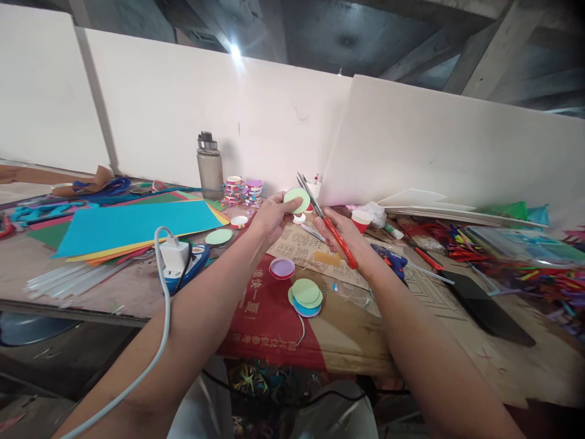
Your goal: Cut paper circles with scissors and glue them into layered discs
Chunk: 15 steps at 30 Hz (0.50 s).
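The fingers (287, 206) of the left hand (272, 216) pinch the near edge of a pale green paper disc (297, 199), thumb on one face and fingertips behind, so that the disc stands almost upright in the air above the surface (457, 341). The right hand (340, 235) is closed round the red handles of a pair of scissors (325, 221), whose blades point up and away, slightly parted, with their tips just beside the disc's right edge. The disc is judged light, thin and easily bent or creased; a hold near the rim, opposite the blades, leaves the cutting edge free and keeps the paper flat. The scissors are judged stiff and sharp at the tips, best held by the handles only. Below the hands lies a small stack of cut discs (306, 297), green over blue, near a round purple lid (282, 268). Farther left lie coloured paper sheets (132, 228), a white charger (173, 255) and a grey water bottle (209, 167).
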Each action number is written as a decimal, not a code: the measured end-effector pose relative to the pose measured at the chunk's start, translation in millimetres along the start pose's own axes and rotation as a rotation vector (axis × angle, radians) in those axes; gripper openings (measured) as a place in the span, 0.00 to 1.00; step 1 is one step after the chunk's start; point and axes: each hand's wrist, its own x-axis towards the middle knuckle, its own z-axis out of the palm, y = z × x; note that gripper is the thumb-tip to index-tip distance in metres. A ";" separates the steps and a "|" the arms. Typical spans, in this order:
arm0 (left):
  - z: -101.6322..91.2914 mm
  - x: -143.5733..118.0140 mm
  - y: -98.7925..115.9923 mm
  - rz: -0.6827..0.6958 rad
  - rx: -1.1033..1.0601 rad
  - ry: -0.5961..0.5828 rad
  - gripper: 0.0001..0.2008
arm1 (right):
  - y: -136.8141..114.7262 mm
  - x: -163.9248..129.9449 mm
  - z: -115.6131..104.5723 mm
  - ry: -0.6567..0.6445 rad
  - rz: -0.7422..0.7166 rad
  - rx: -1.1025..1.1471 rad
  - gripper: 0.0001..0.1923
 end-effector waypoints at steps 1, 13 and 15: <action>-1.1 0.5 1.1 -0.004 0.009 -0.009 0.13 | -1.8 -0.8 -1.1 -0.005 0.005 -0.017 0.21; -4.0 1.2 3.0 -0.013 0.104 -0.075 0.13 | -1.0 -1.8 1.6 -0.008 -0.003 0.001 0.21; -4.1 0.8 4.5 -0.015 0.112 -0.085 0.13 | -1.4 -1.7 1.4 -0.009 -0.006 0.011 0.22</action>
